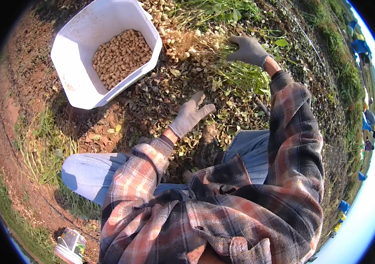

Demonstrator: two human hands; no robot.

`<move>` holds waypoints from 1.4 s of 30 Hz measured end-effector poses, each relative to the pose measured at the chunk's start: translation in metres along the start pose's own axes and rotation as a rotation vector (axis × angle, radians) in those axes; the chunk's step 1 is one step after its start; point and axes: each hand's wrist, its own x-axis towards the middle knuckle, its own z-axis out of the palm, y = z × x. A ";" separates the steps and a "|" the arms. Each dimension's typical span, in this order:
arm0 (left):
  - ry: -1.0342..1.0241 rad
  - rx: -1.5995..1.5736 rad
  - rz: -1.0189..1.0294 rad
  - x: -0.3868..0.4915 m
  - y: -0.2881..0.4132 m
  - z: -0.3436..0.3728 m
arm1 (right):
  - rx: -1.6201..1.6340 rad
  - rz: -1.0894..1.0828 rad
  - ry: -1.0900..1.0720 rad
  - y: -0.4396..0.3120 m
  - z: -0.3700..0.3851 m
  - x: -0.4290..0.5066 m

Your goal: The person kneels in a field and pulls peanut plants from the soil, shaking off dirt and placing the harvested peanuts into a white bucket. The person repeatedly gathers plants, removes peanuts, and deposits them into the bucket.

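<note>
My left hand [191, 116], in a grey knit glove, hovers over dry leaf litter [161, 99] with its fingers apart and nothing in them. Farther forward and to the right, my right hand [250, 52] wears a matching glove. Its thumb and fingers are spread around the stem side of a pulled peanut plant [212, 41], without closing on it. Pale pods and thin roots [182, 44] hang together at the plant's left end. A white plastic bucket [75, 43] stands to the left, and a layer of unshelled peanuts [123, 56] covers part of its inside.
More peanut pods [157, 8] lie beyond the bucket's right rim. Green plants [227, 10] grow at the top. My bent knee [85, 175] and a dirty boot [209, 145] are close below the hands. A smaller printed bucket [71, 246] sits at lower left; distant people [369, 145] are at far right.
</note>
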 end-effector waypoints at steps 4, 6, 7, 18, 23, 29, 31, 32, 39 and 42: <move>0.311 -0.566 0.111 0.057 0.000 0.011 | -0.046 -0.065 0.078 -0.052 0.030 -0.026; 0.336 -0.621 0.016 0.060 -0.005 0.002 | -0.021 -0.021 0.020 -0.087 0.059 -0.050; 0.491 -0.619 -0.209 0.056 -0.010 -0.003 | -0.038 -0.017 -0.031 -0.104 0.076 -0.063; 0.585 -1.135 -0.335 -0.039 -0.103 -0.058 | 0.651 -0.009 0.075 -0.055 0.111 -0.076; 0.722 -0.860 -0.483 -0.039 -0.110 -0.053 | 0.070 0.326 -0.182 -0.057 0.133 -0.001; 0.720 -0.932 -0.364 -0.054 -0.091 -0.051 | 0.049 0.419 -0.299 -0.077 0.186 0.020; 0.897 -0.937 -0.489 -0.056 -0.098 -0.053 | 0.162 0.487 -0.090 -0.046 0.177 0.022; 0.807 -1.058 -0.443 -0.060 -0.107 -0.052 | 0.184 0.475 -0.041 -0.026 0.170 0.023; 0.946 -0.957 -0.586 -0.068 -0.232 -0.083 | 0.568 0.538 0.602 0.071 0.064 0.025; 0.889 -0.420 -0.753 -0.064 -0.236 -0.108 | 0.892 0.402 0.508 0.098 -0.003 0.012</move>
